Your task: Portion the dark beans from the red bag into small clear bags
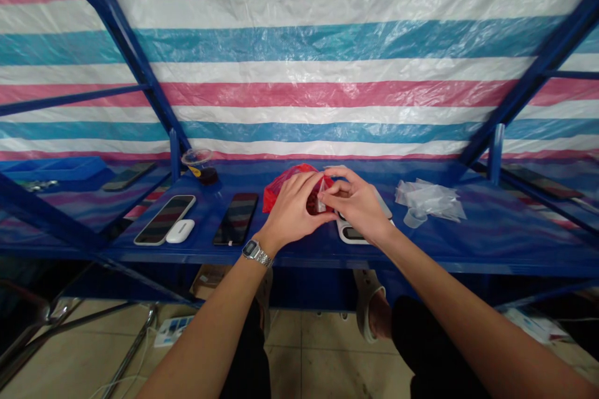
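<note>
A red plastic bag lies on the blue shelf, its mouth spread apart between my hands. My left hand, with a watch on its wrist, curls around the near side of the bag, thumb and fingers closed on its rim. Inside the bag is something dark reddish, too small to name. Over the opening, my right hand pinches a small clear plastic bag between thumb and fingers. Under my right hand sits a white digital scale, partly hidden.
To the right lie a pile of clear plastic bags and a small clear cup. On the left are a black phone, a white-edged phone, a white earbud case and a cup of dark liquid. Blue posts flank the shelf.
</note>
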Motion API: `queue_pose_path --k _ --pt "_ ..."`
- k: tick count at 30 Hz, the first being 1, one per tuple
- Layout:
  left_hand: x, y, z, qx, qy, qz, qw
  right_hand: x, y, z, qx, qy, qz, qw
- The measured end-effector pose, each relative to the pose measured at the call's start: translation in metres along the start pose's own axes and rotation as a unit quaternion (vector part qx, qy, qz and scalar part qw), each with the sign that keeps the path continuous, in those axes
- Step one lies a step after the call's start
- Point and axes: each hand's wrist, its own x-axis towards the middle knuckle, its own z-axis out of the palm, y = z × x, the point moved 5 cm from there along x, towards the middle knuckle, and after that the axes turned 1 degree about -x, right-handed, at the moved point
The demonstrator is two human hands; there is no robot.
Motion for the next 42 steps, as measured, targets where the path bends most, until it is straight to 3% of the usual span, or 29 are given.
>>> queue_pose_path --k 10,15,17,20,24,35,42 --pt "0.002 -0.007 0.001 -0.056 0.008 -0.004 0.998 0.004 0.003 -0.007 0.011 -0.03 0.04 0.999" --pt "0.001 -0.006 -0.004 -0.102 0.051 -0.076 0.991 0.006 0.005 -0.016 -0.001 -0.004 0.024 1.0" --pt "0.001 -0.007 -0.002 -0.172 0.048 -0.143 0.973 0.004 0.004 -0.014 -0.013 -0.015 0.006 1.0" --pt "0.002 -0.008 0.006 -0.298 -0.011 -0.233 0.926 0.001 0.001 -0.007 -0.036 -0.047 -0.022 0.998" --pt "0.001 -0.013 0.009 -0.366 -0.048 -0.279 0.887 -0.001 -0.003 0.0 -0.054 -0.065 -0.048 0.995" --pt "-0.011 -0.016 0.013 -0.41 -0.108 -0.283 0.861 -0.006 0.002 0.004 -0.074 -0.087 -0.063 0.991" --pt "-0.008 -0.012 0.008 -0.374 -0.084 -0.275 0.882 -0.009 -0.002 0.006 -0.033 -0.076 -0.024 0.996"
